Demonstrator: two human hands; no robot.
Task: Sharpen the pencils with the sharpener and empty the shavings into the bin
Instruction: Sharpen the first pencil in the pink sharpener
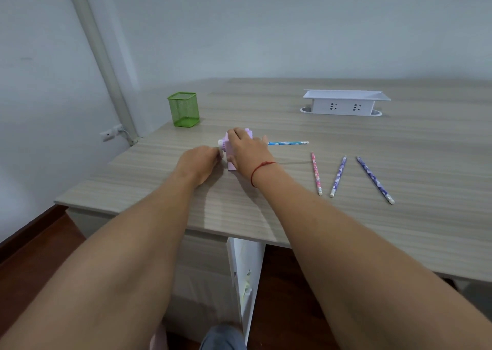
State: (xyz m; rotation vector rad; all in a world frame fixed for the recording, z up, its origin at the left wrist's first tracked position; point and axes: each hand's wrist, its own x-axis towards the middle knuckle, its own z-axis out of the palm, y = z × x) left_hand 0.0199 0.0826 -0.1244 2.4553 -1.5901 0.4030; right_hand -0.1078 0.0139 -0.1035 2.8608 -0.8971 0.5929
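1. The pink sharpener (230, 163) stands on the table (266, 203) near its left edge, straight ahead of me; most of its body is hidden under my palm.
2. My right hand (247, 150) lies over the top of the sharpener, fingers curled down its far side and thumb on the side where the pencil enters; it grips the body and presses it to the tabletop; a red string (259, 167) circles that wrist.
3. My left hand (198, 162) sits at 9 o'clock from the sharpener, knuckles up, its fingers curled in on the white crank (221, 147) at the sharpener's left end; the fingertips themselves are out of sight behind the hand.
4. A blue pencil (288, 143) sticks out of the sharpener towards 3 o'clock, lying level; its near end is hidden by my right hand.
5. Three more pencils lie loose on the table at about 4 o'clock from the sharpener, apart from one another: a pink pencil (316, 174) closest, a lilac pencil (338, 176) beside it, and a darker purple pencil (374, 179) farthest right, slanting the other way.
6. A green mesh cup (183, 109) stands upright at 11 o'clock, close to the table's far left corner.
7. A white socket box (343, 103) sits at 2 o'clock, well apart from the pencils.
8. A wall outlet (109, 134) shows at 9 o'clock, beyond the table's edge.
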